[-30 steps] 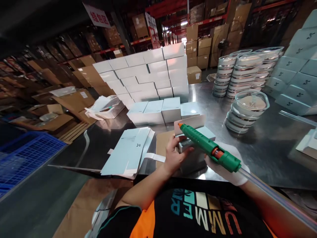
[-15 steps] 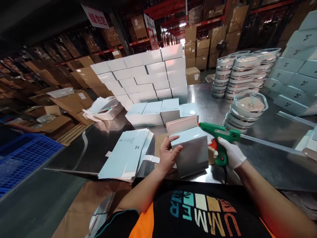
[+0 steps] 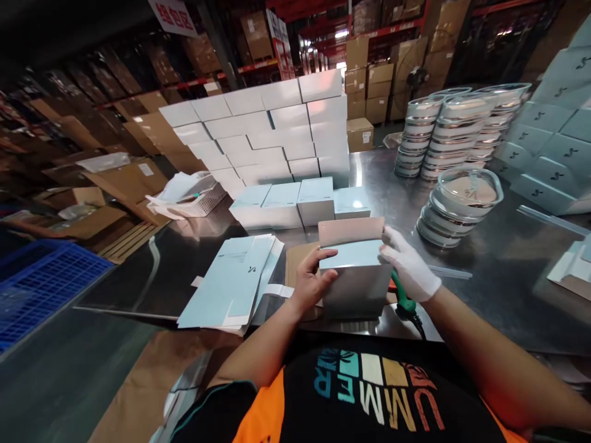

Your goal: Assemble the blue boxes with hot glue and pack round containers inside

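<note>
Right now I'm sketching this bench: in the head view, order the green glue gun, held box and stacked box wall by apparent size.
Stacked box wall
Held box
Green glue gun (partly hidden)

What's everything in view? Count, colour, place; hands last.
Rectangular cardboard box: one, pale blue, pinkish flap, between hands
Plastic glue gun: one, green, right of box, partly hidden
Flat cardboard blanks: one stack, pale blue, table left
Loose rectangular boxes: four, pale blue and white, mid-table
Stacked box wall: many, white, behind those four
Round lidded containers: several stacks, clear, table right
Black-marked boxes: many, pale blue, far right
Thin plastic rods: at least two, clear, table right
Perforated plastic basket: one, white, far left tabletop
Plastic mesh crate: one seen, blue, left edge
Cardboard cartons: many, brown, background
Metal table: one, grey, centre
Left hand: one, bare, on box's left
Right hand: one, white-gloved, on box's right
</note>
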A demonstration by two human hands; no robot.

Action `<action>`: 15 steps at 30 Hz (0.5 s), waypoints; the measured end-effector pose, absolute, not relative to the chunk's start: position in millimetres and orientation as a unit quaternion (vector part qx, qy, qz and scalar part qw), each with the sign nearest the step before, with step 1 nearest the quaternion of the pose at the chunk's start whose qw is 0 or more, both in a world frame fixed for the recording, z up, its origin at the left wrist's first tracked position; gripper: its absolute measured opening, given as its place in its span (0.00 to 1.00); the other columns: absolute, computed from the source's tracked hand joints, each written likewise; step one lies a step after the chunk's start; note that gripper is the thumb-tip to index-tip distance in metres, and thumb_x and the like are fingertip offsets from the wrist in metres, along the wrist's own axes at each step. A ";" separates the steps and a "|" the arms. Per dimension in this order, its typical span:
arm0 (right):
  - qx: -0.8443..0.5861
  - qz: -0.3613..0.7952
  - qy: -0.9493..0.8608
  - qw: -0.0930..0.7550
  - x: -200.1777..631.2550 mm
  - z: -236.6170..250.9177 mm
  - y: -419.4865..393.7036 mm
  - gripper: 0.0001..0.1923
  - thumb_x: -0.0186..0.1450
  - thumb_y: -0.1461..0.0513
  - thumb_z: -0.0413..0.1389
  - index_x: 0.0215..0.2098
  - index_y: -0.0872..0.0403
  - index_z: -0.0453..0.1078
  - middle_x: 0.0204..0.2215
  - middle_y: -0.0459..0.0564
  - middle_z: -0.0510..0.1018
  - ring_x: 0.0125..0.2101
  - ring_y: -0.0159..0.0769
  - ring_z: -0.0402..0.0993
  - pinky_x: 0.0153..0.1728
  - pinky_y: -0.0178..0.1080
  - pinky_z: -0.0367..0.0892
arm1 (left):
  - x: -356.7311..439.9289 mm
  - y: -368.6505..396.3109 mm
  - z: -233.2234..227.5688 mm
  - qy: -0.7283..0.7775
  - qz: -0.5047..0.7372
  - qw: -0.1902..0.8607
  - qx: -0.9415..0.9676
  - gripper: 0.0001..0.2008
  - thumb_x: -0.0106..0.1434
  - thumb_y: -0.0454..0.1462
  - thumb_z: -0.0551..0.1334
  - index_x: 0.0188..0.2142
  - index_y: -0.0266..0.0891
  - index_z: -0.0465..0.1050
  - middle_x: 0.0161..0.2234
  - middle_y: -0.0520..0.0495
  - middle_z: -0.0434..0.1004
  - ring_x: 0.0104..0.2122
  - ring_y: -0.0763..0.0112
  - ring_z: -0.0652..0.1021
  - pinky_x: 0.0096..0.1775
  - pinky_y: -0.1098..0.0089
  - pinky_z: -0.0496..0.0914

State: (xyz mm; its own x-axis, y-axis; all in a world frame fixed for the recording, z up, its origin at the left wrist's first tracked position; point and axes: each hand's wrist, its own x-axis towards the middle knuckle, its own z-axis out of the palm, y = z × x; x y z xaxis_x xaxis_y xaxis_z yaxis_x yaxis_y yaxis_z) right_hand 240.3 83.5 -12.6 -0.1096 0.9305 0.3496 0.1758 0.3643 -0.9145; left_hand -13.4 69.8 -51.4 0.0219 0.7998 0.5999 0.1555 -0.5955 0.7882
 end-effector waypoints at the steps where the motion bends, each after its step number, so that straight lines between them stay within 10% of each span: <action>1: -0.426 0.382 -0.650 0.500 231.5 -8.9 84.0 0.25 0.69 0.47 0.59 0.61 0.47 0.73 0.54 0.54 0.85 0.56 0.50 0.81 0.57 0.50 0.78 | -14.0 71.2 -53.5 0.351 0.598 0.266 0.669 0.32 0.63 0.65 0.68 0.47 0.40 0.84 0.46 0.39 0.85 0.50 0.53 0.83 0.53 0.59 0.75; 9: -0.306 0.233 -0.788 0.481 246.3 -32.8 87.8 0.26 0.64 0.49 0.71 0.55 0.48 0.72 0.63 0.59 0.78 0.65 0.55 0.75 0.67 0.59 0.69 | -12.3 84.7 -65.3 0.192 0.732 0.238 0.609 0.24 0.61 0.48 0.79 0.47 0.47 0.70 0.46 0.47 0.83 0.53 0.58 0.84 0.58 0.54 0.75; 15: -0.281 0.254 -0.821 0.427 245.7 -26.9 67.6 0.11 0.74 0.57 0.62 0.54 0.42 0.79 0.67 0.56 0.77 0.66 0.51 0.75 0.67 0.58 0.70 | -27.9 74.9 -46.5 0.223 0.579 0.231 0.750 0.20 0.67 0.58 0.70 0.44 0.46 0.85 0.50 0.38 0.86 0.62 0.46 0.79 0.65 0.40 0.71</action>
